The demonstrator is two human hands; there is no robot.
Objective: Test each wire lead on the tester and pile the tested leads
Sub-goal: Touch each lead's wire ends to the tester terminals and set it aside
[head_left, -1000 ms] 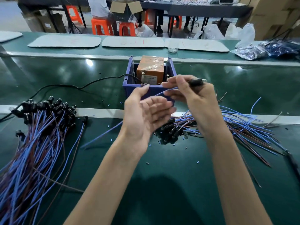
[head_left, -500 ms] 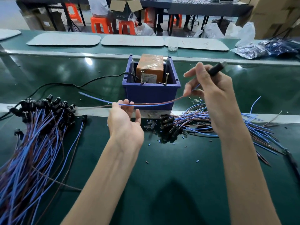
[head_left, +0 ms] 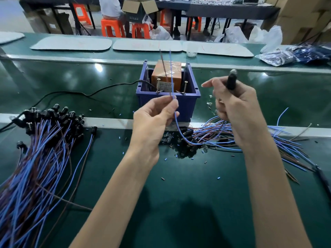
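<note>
The left hand (head_left: 154, 120) pinches one wire lead (head_left: 171, 76) between its thumb and fingers (head_left: 168, 106). The lead has a blue wire and a brown wire, and both stick up from the pinch. In the view they stand in front of the tester (head_left: 188, 108). The tester is a blue box with an orange block (head_left: 166, 72) inside and two screws (head_left: 158, 85) at its front edge. The wires rise between the screws and touch neither one.

Below the pinch the blue wire drops, bends in a loop just over the tabletop (head_left: 179, 203) and runs off behind the right wrist. The right hand (head_left: 238, 108) is curled round the black end (head_left: 231, 82) of the lead, which pokes up out of the fist. Its pointer finger sticks out straight to the left. Both hands are up in the air, near each other but apart.

On the left lies a big pile of leads (head_left: 44, 149), with the black ends at the far side. On the right, under the right hand, lies a messy heap of leads (head_left: 286, 145). Small cut bits (head_left: 163, 179) dot the green tabletop. A black cable (head_left: 89, 93) runs from the left into the blue box. Far back there are white mats (head_left: 71, 45) and orange stools (head_left: 111, 29).
</note>
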